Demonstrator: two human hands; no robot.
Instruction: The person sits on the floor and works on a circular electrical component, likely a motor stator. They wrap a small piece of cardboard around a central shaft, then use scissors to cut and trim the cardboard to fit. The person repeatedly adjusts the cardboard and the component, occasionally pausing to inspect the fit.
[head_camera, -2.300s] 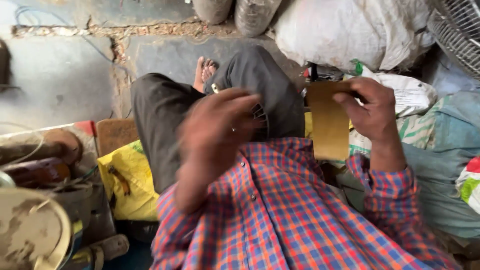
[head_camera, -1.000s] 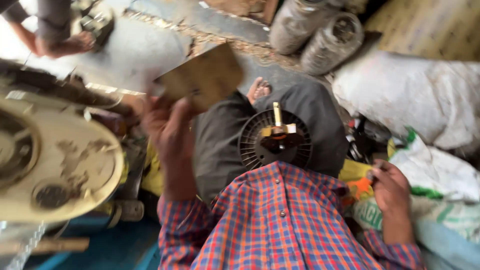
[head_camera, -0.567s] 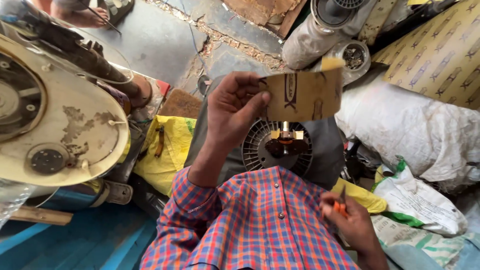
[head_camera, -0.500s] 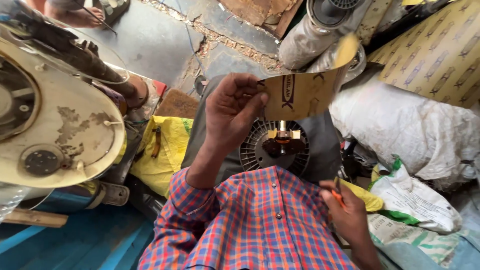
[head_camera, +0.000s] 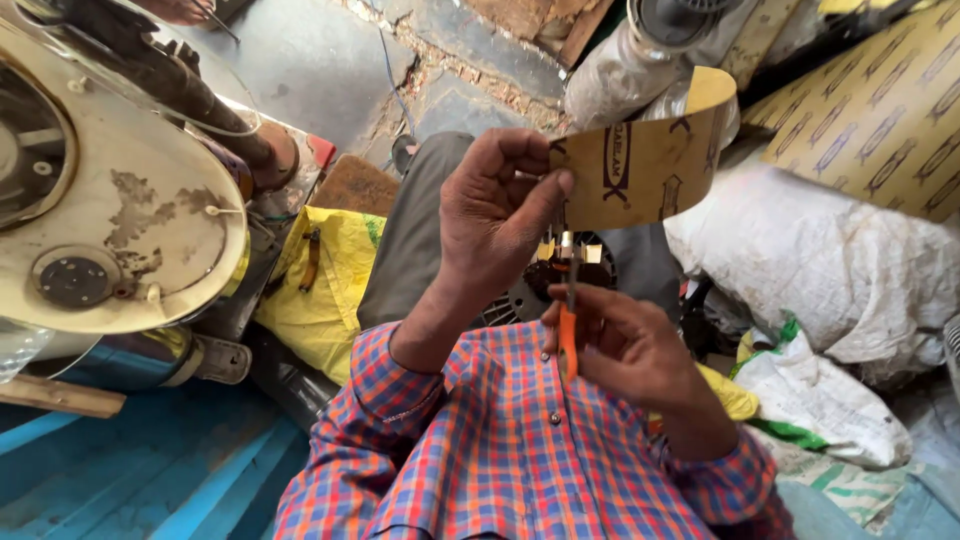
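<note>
One big cream round machine housing, stained brown, fills the left side. One white sack lies at right below one patterned tan sheet. One yellow bag sits beside the person's grey trouser leg. The left hand pinches one curled tan paper strip at its left end, held up. The right hand is closed around one pair of orange-handled scissors, blades pointing up just under the strip.

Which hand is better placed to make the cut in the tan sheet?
Right. The right hand already grips the orange-handled scissors, blades pointing up at the sheet, which the left hand pinches.
</note>
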